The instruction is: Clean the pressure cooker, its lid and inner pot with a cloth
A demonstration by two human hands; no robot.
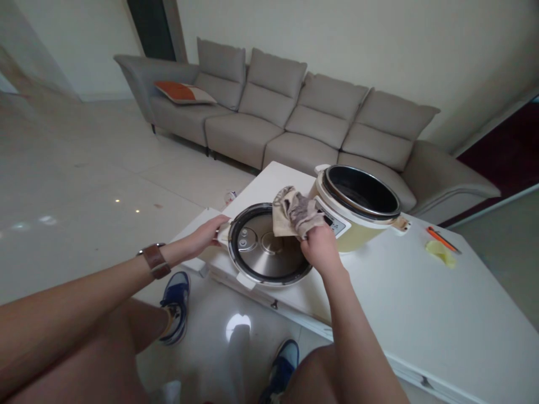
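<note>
Gripping patterned cloth (295,212), the right hand (320,244) meets the round metallic lid (269,247).

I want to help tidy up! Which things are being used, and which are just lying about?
Being used:
- cloth, in the right hand
- lid, held by the left hand
- cooker, open; probably the lid's

Just lying about:
- orange thing
- yellowish scrap
- cushion, on the sofa
</note>
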